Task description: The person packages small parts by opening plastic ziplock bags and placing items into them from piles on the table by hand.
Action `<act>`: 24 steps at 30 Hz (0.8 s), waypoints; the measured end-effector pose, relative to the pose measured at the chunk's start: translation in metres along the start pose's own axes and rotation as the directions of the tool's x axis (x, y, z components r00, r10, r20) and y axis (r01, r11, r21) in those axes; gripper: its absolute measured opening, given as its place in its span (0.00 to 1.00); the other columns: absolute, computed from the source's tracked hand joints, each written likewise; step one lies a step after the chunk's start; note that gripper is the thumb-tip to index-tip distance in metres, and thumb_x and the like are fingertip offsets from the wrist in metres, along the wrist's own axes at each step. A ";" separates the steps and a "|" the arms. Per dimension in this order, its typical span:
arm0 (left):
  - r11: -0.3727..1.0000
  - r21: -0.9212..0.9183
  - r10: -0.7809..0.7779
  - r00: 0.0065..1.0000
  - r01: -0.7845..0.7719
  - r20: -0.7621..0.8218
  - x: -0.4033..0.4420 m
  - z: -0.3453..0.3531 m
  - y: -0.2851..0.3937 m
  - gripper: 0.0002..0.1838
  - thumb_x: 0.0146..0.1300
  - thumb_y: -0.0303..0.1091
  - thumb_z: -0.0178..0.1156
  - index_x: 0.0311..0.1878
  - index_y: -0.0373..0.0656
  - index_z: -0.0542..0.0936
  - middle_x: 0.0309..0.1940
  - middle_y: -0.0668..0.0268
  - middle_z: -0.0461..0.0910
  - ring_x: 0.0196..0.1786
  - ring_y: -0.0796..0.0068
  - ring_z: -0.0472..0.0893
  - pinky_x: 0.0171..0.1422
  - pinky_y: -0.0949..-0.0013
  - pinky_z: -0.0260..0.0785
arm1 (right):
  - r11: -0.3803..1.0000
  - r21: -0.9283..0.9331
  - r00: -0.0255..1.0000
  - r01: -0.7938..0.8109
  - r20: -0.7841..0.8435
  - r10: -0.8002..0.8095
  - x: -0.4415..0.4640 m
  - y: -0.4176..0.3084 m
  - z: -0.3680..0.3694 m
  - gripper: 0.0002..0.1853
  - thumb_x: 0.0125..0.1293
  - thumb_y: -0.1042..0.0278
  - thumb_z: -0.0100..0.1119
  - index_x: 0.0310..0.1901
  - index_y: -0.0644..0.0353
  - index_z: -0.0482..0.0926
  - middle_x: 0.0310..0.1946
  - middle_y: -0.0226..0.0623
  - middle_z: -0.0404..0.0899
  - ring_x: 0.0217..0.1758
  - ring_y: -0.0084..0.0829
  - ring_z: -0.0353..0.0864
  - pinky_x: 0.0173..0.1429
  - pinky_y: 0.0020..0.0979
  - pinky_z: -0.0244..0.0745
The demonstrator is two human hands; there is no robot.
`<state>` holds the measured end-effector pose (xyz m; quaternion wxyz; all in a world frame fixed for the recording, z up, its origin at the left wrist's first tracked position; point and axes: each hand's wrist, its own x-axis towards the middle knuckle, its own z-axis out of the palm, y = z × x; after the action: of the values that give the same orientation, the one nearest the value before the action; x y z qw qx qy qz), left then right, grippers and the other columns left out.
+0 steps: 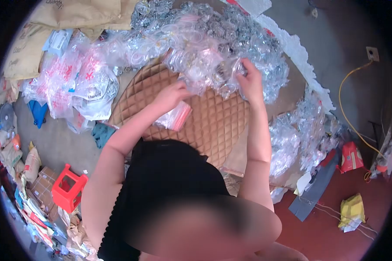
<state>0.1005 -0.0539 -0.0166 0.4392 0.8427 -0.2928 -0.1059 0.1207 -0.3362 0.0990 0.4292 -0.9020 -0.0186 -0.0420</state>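
A large heap of clear plastic bags (204, 48) with small things inside lies at the far side of a brown quilted mat (217, 126). My left hand (174, 96) is closed at the heap's near edge, its fingertips on clear plastic. Just below it, a stack of flat clear bags with red edges (176, 117) rests on the mat. My right hand (250, 82) is raised at the heap's right part, thumb and fingers pinched on a clear plastic bag (237, 67).
White bags with red print (80, 74) lie at the left, near brown sacks (24, 52). A red stool (69, 188) stands at the lower left. More clear bags (292, 139) lie at the right, beyond them a yellow cable (342, 95) and a yellow bag (352, 210).
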 end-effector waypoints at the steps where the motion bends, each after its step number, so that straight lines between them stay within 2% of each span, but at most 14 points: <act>1: 0.992 -0.010 0.125 0.992 -0.125 0.023 0.005 0.007 0.005 0.11 0.59 0.29 0.63 0.45 0.47 0.85 0.50 0.56 0.78 0.57 0.53 0.77 0.60 0.58 0.70 | 0.955 0.291 0.997 -0.052 0.062 0.035 -0.016 0.000 0.006 0.21 0.55 0.84 0.57 0.53 0.63 0.79 0.49 0.36 0.82 0.50 0.30 0.81 0.54 0.31 0.74; 2: 0.969 -0.027 0.245 0.968 -0.244 0.047 0.001 0.014 0.012 0.11 0.59 0.28 0.64 0.45 0.47 0.86 0.55 0.55 0.77 0.61 0.51 0.75 0.65 0.57 0.68 | 0.896 0.404 0.982 -0.183 0.114 0.149 -0.035 0.008 0.016 0.21 0.57 0.85 0.57 0.54 0.65 0.78 0.48 0.31 0.81 0.53 0.21 0.77 0.55 0.26 0.72; 5: 0.952 -0.139 0.289 0.951 -0.274 0.107 -0.018 0.015 0.038 0.11 0.56 0.29 0.67 0.44 0.51 0.87 0.63 0.53 0.72 0.68 0.48 0.67 0.71 0.53 0.60 | 0.844 0.498 0.972 -0.200 0.209 0.107 -0.093 0.034 0.039 0.22 0.56 0.86 0.59 0.54 0.66 0.78 0.46 0.32 0.82 0.52 0.23 0.79 0.55 0.26 0.74; 10: 0.905 -0.234 0.397 0.904 -0.356 0.161 -0.048 0.032 0.062 0.07 0.57 0.33 0.69 0.39 0.50 0.88 0.65 0.50 0.69 0.68 0.46 0.66 0.71 0.52 0.60 | 0.822 0.417 0.919 -0.387 0.247 0.308 -0.153 -0.007 0.031 0.21 0.55 0.83 0.61 0.53 0.64 0.80 0.44 0.34 0.86 0.49 0.29 0.83 0.50 0.31 0.79; 11: 0.888 -0.260 0.428 0.887 -0.379 0.171 -0.049 0.034 0.066 0.07 0.57 0.33 0.69 0.39 0.50 0.88 0.65 0.49 0.68 0.68 0.46 0.66 0.71 0.52 0.60 | 0.956 0.098 0.940 -0.277 0.235 0.248 -0.160 -0.016 0.034 0.19 0.56 0.79 0.62 0.51 0.62 0.81 0.43 0.37 0.86 0.48 0.35 0.84 0.49 0.34 0.80; 12: 0.886 -0.261 0.434 0.884 -0.383 0.176 -0.051 0.038 0.070 0.07 0.57 0.33 0.69 0.39 0.50 0.88 0.65 0.49 0.68 0.68 0.46 0.66 0.71 0.52 0.60 | 0.963 -0.234 0.951 -0.131 0.244 0.188 -0.166 -0.025 0.037 0.16 0.57 0.75 0.62 0.49 0.61 0.82 0.42 0.40 0.86 0.47 0.40 0.85 0.47 0.37 0.80; 13: 0.885 -0.266 0.437 0.878 -0.382 0.194 -0.054 0.041 0.073 0.07 0.57 0.33 0.69 0.40 0.50 0.88 0.65 0.49 0.68 0.68 0.47 0.66 0.71 0.52 0.60 | 0.963 -0.233 0.953 -0.138 0.234 0.193 -0.171 -0.034 0.040 0.16 0.57 0.75 0.62 0.49 0.61 0.82 0.42 0.40 0.86 0.47 0.40 0.85 0.47 0.37 0.80; 15: 0.880 -0.276 0.448 0.867 -0.386 0.219 -0.062 0.050 0.079 0.08 0.56 0.33 0.69 0.40 0.50 0.88 0.65 0.50 0.68 0.68 0.47 0.66 0.71 0.53 0.60 | 0.735 -0.675 0.899 0.060 0.357 0.255 -0.180 -0.049 0.049 0.15 0.54 0.74 0.65 0.45 0.50 0.86 0.45 0.43 0.83 0.47 0.46 0.84 0.46 0.38 0.81; 17: 0.906 -0.239 0.408 0.868 -0.349 0.284 -0.072 0.058 0.084 0.08 0.56 0.32 0.69 0.40 0.49 0.88 0.64 0.52 0.69 0.67 0.48 0.66 0.71 0.53 0.60 | 0.740 -0.673 0.927 -0.002 0.276 0.253 -0.195 -0.039 0.062 0.19 0.54 0.74 0.66 0.50 0.53 0.83 0.46 0.42 0.81 0.50 0.47 0.81 0.49 0.41 0.79; 19: 0.907 -0.272 0.399 0.858 -0.320 0.322 -0.075 0.056 0.083 0.08 0.56 0.32 0.69 0.40 0.49 0.88 0.64 0.53 0.69 0.68 0.50 0.66 0.71 0.54 0.60 | 0.959 -0.247 0.919 0.137 0.394 -0.029 -0.206 -0.045 0.035 0.24 0.55 0.75 0.65 0.56 0.54 0.80 0.54 0.43 0.78 0.58 0.47 0.77 0.57 0.40 0.77; 20: 0.910 -0.298 0.384 0.855 -0.287 0.350 -0.076 0.055 0.081 0.08 0.56 0.32 0.69 0.40 0.49 0.88 0.65 0.55 0.69 0.68 0.51 0.66 0.71 0.54 0.60 | 1.000 -0.002 0.926 0.012 0.377 -0.010 -0.210 -0.054 0.018 0.29 0.54 0.75 0.66 0.61 0.56 0.76 0.59 0.46 0.75 0.61 0.46 0.75 0.63 0.41 0.72; 21: 0.912 -0.298 0.381 0.852 -0.283 0.359 -0.077 0.053 0.082 0.08 0.56 0.32 0.69 0.40 0.49 0.88 0.65 0.55 0.69 0.68 0.51 0.66 0.71 0.54 0.60 | 1.000 0.004 0.927 0.005 0.374 -0.006 -0.220 -0.055 0.007 0.29 0.54 0.75 0.66 0.61 0.56 0.76 0.59 0.46 0.75 0.61 0.46 0.75 0.63 0.41 0.72; 23: 0.879 -0.311 0.449 0.848 -0.361 0.282 -0.076 0.049 0.086 0.08 0.56 0.31 0.68 0.41 0.50 0.88 0.65 0.56 0.69 0.69 0.52 0.65 0.71 0.55 0.60 | 0.992 -0.087 0.980 0.093 0.183 -0.076 -0.233 -0.055 -0.011 0.29 0.55 0.74 0.65 0.62 0.57 0.75 0.61 0.45 0.75 0.63 0.46 0.74 0.63 0.42 0.72; 24: 0.876 -0.311 0.456 0.842 -0.368 0.289 -0.075 0.049 0.086 0.08 0.56 0.31 0.68 0.41 0.50 0.88 0.65 0.56 0.69 0.69 0.52 0.65 0.71 0.55 0.60 | 0.974 -0.188 0.965 0.125 0.250 -0.076 -0.236 -0.056 -0.015 0.29 0.56 0.73 0.65 0.62 0.59 0.75 0.61 0.45 0.75 0.63 0.47 0.74 0.63 0.43 0.72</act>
<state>-0.0155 -0.0816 0.0176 0.4917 0.6656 -0.5271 -0.1932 -0.1194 -0.3115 0.1301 0.3272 -0.9372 -0.1120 0.0443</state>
